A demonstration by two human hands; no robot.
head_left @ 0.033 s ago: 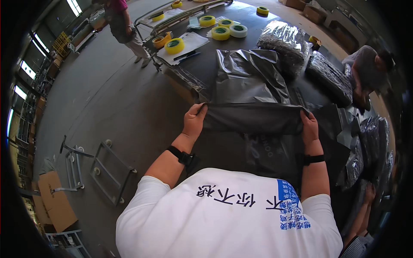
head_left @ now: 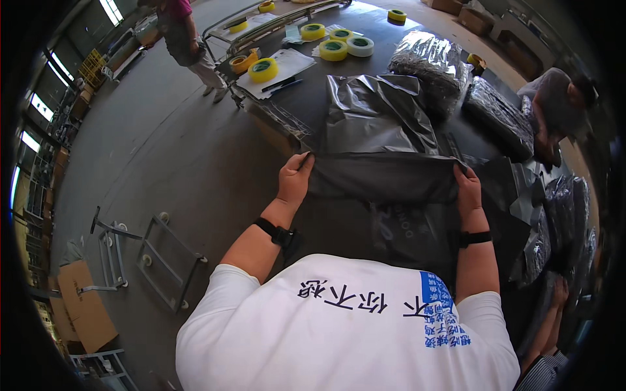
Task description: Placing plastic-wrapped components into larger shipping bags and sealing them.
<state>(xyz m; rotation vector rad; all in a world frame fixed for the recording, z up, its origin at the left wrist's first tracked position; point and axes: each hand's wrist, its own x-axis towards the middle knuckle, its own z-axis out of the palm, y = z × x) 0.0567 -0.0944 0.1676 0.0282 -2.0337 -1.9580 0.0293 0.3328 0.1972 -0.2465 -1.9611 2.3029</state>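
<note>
Each hand's grip is closed on the top edge of a dark grey plastic bag (head_left: 385, 179) — the left hand (head_left: 293, 180) pinches its left corner, the right hand (head_left: 468, 189) its right corner, so the edge runs taut and level between them. Below the grip the bag hangs down over the near edge of the dark worktop (head_left: 306, 104), toward the person's white shirt. Both wrists carry black bands.

Just beyond the grip, a crumpled grey plastic sheet (head_left: 375, 111) lies on the worktop. Further off and to the right sit two filled, shiny packed bags (head_left: 427, 65) — more of them are stacked right of the right hand. Farthest out, yellow tape rolls (head_left: 332, 49) and white papers (head_left: 287, 65) lie on the worktop, where another person (head_left: 186, 36) stands at its far left.
</note>
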